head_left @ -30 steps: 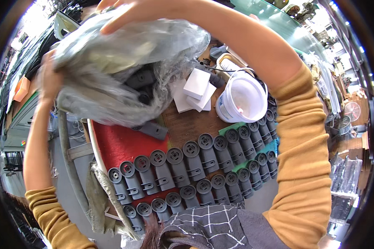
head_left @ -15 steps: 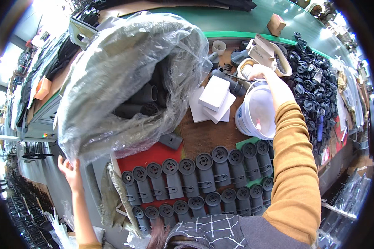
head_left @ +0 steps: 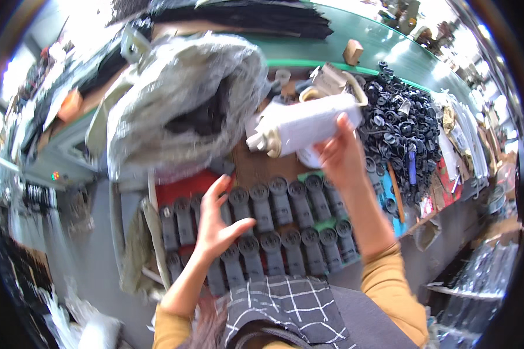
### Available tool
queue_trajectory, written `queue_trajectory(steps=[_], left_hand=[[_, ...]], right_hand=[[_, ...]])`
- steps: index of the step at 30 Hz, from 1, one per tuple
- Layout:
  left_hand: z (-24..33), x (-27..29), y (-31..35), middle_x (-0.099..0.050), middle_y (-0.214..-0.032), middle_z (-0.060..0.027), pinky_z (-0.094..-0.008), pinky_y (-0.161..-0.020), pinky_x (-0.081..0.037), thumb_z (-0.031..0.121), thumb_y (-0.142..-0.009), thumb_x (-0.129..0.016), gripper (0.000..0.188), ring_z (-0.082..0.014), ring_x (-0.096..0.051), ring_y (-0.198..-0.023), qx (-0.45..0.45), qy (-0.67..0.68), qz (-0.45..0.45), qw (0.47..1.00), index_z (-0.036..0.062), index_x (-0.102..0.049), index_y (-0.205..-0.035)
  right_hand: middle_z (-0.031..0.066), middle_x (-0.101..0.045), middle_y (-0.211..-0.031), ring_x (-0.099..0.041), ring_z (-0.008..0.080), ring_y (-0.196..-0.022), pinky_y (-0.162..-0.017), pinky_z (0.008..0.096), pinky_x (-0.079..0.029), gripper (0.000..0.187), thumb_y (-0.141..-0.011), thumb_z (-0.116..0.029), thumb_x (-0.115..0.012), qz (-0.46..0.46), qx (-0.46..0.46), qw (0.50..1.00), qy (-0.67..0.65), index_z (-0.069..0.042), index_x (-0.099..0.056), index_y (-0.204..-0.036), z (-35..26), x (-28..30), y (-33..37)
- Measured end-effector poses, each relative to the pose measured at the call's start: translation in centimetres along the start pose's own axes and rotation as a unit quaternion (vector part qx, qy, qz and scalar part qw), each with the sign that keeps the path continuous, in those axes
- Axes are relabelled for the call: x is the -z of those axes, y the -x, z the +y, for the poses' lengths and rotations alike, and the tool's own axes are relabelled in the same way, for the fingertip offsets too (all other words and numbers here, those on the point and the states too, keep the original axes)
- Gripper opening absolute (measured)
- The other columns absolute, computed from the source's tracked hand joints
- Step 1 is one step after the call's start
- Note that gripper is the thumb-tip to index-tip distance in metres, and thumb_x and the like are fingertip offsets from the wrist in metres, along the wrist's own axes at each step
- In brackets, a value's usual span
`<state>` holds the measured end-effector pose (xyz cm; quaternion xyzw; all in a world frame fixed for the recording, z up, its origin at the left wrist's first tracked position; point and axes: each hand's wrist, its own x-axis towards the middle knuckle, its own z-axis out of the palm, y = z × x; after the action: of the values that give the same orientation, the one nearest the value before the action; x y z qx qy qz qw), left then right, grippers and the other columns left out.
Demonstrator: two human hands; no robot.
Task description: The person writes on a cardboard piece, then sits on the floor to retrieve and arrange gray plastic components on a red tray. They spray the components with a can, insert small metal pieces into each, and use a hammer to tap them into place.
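Observation:
My right hand (head_left: 339, 152) grips a white spray can (head_left: 314, 123), blurred by motion. The can lies nearly level above the table, its nozzle end pointing left. My left hand (head_left: 214, 220) is open, thumb and fingers spread, holding nothing. It hovers over two rows of dark grey plastic tubes with round ends (head_left: 272, 250). Behind the can, the white bucket (head_left: 308, 157) is mostly hidden, with only part of its rim showing.
A large clear plastic bag (head_left: 157, 116) with dark grey parts inside stands at the left. Heaped black plastic parts (head_left: 399, 113) cover the right side. A green conveyor belt (head_left: 384, 43) runs along the back, with a small cardboard box (head_left: 353, 52) on it.
My right hand has come back from the bucket area, now holding the spray can. My left hand has moved from beside the plastic bag to over the tube rows. The view has shifted.

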<state>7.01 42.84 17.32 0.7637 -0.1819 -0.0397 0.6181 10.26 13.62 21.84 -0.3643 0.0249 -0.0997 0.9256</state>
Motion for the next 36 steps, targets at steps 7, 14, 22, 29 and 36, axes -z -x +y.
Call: queue_trajectory(steps=[7, 14, 22, 29, 36], left_hand=[[-0.2, -3.5, 6.6, -0.055, -0.119, -0.0097, -0.0363, -0.093, -0.048, 0.019, -0.073, -0.083, 0.082, -0.0188, -0.056, -0.109, 0.146, 0.334, -0.056, 0.930, 0.0050, -0.033, -0.136], [0.2, -7.4, 13.5, -0.044, -0.127, -0.0228, -0.0437, -0.104, -0.037, 0.037, -0.064, -0.085, 0.109, -0.0337, -0.046, -0.121, 0.079, -0.116, -0.205, 0.969, -0.0043, -0.022, -0.143], [-0.8, -9.0, 16.8, -0.046, -0.130, -0.0199, -0.0404, -0.104, -0.039, 0.027, -0.068, -0.086, 0.095, -0.0314, -0.047, -0.124, 0.169, 0.180, -0.300, 0.921, 0.0013, -0.029, -0.139], [-0.3, -11.8, 17.2, -0.041, -0.129, -0.0257, -0.0458, -0.104, -0.037, 0.023, -0.073, -0.082, 0.096, -0.0398, -0.043, -0.123, 0.019, 0.032, -0.278, 0.960, 0.0015, -0.022, -0.144], [-3.0, -12.1, 16.8, -0.054, -0.114, -0.0136, -0.0346, -0.088, -0.050, 0.020, -0.088, -0.067, 0.042, -0.0232, -0.058, -0.104, 0.205, 0.096, -0.269, 0.936, 0.0020, -0.054, -0.123]], right_hand=[[0.0124, -0.055, -0.125, -0.060, 0.0266, -0.107, -0.091, 0.0418, -0.052, 0.063, -0.094, -0.055, -0.050, 0.119, -0.339, 0.922, 0.143, -0.009, -0.039, -0.137, 7.4, -2.3, 20.2], [0.0167, -0.041, -0.133, -0.046, 0.0231, -0.121, -0.102, 0.0373, -0.041, 0.090, -0.074, -0.012, -0.079, 0.054, -0.017, 0.842, 0.537, -0.007, -0.023, -0.144, 9.0, -0.5, 23.5], [0.0128, -0.050, -0.125, -0.053, 0.0201, -0.112, -0.097, 0.0372, -0.047, 0.085, -0.080, -0.006, -0.070, 0.081, 0.041, 0.930, 0.356, -0.014, -0.018, -0.147, 6.6, 2.2, 27.6], [0.0104, -0.046, -0.123, -0.052, 0.0184, -0.110, -0.096, 0.0317, -0.045, 0.069, -0.081, -0.003, -0.070, 0.198, 0.095, 0.865, 0.451, -0.005, -0.032, -0.139, 5.3, 2.7, 25.4], [0.0125, -0.054, -0.108, -0.060, 0.0221, -0.096, -0.085, 0.0297, -0.052, 0.038, -0.084, -0.012, -0.063, 0.332, 0.249, 0.630, 0.656, -0.003, -0.046, -0.116, -13.1, 1.1, 23.8]])
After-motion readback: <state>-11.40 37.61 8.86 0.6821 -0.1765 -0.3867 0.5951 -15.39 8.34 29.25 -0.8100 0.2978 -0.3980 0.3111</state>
